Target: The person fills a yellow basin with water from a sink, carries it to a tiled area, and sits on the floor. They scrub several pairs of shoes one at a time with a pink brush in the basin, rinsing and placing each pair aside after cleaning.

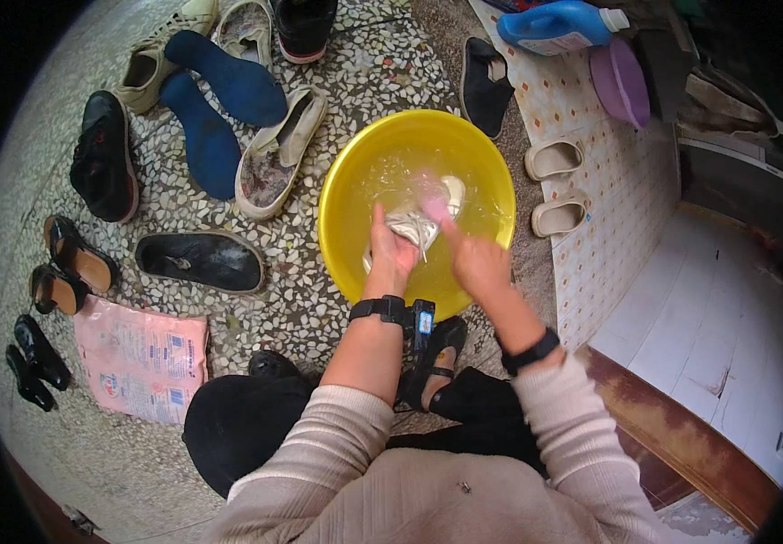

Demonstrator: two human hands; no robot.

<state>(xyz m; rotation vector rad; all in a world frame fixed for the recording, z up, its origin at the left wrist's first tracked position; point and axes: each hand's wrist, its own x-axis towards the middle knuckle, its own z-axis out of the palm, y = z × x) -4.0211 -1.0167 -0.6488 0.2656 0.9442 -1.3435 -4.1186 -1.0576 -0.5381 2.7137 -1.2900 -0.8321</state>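
Before me on the floor stands a yellow plastic basin (pixel 345 224) with water in it. My left hand (pixel 391 246) holds a white lace-up shoe (pixel 413 227) inside the basin, fingers partly hidden beneath it. Against the shoe, my right hand (pixel 478 262) grips a pink brush (pixel 433 197), blurred, with its index finger stretched along it. A white toe (pixel 454 194) shows beyond the brush; whether it belongs to the same shoe I cannot tell. Another pale object (pixel 367 262) is partly visible beside my left wrist.
Left of the basin lie a beige canvas shoe (pixel 282 153), blue insoles (pixel 207 136), a black slip-on (pixel 199 261), a black sneaker (pixel 104 156), sandals (pixel 82 262) and a pink plastic package (pixel 143 357). On the right are beige clogs (pixel 558 160), a black shoe (pixel 484 88), a blue bottle (pixel 554 27) and a purple basin (pixel 619 81).
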